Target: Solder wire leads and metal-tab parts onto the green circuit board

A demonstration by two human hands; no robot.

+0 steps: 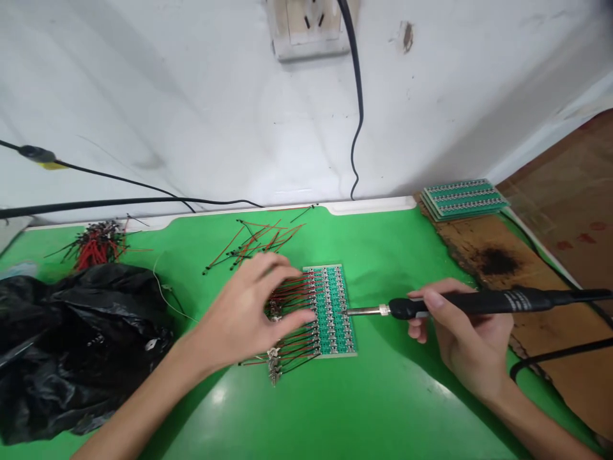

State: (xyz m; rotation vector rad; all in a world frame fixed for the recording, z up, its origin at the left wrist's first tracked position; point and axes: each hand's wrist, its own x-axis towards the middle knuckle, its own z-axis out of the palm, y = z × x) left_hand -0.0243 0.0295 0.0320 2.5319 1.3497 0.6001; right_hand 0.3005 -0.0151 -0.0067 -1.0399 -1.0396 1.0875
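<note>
A green circuit board panel (330, 313) lies on the green mat in front of me, with red and black wires (299, 348) running out from its left side. My left hand (258, 306) is over those wires, thumb and fingers spread apart at the board's left edge. Whether its fingertips touch the board I cannot tell. In my right hand (472, 338) is a black soldering iron (460, 303), held like a pen. Its metal tip points left and reaches the right part of the board. Small metal connectors (274, 365) sit among the wires left of the board.
Loose red and black wires (253, 243) lie behind the board; a wire bundle (99, 244) is at far left. A black plastic bag (81, 351) fills the left side. Stacked circuit boards (464, 197) rest on a scorched brown board (479, 255). Black cables run along the wall.
</note>
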